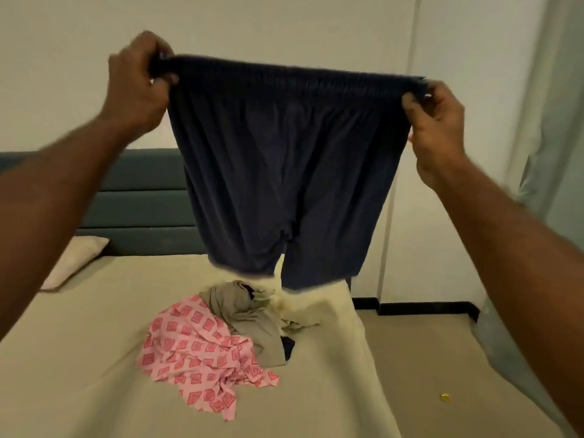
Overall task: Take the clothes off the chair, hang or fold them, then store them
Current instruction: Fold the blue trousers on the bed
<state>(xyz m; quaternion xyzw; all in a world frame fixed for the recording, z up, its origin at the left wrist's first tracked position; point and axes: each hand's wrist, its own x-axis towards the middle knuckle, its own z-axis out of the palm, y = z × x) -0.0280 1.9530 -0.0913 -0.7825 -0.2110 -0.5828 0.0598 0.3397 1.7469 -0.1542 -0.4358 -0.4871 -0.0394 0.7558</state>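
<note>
left hand pinches one waistband end, right hand the other | navy shorts hang between them, waistband stretched crosswise, legs down | over bed, above clothes pile | neither hand nearer

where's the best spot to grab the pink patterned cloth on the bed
Judging by how it lies, pinch the pink patterned cloth at its raised, bunched middle, coming straight down from above. Its flat edges hug the bed, and its far side runs under the beige garment, so lift toward the near side.
</note>
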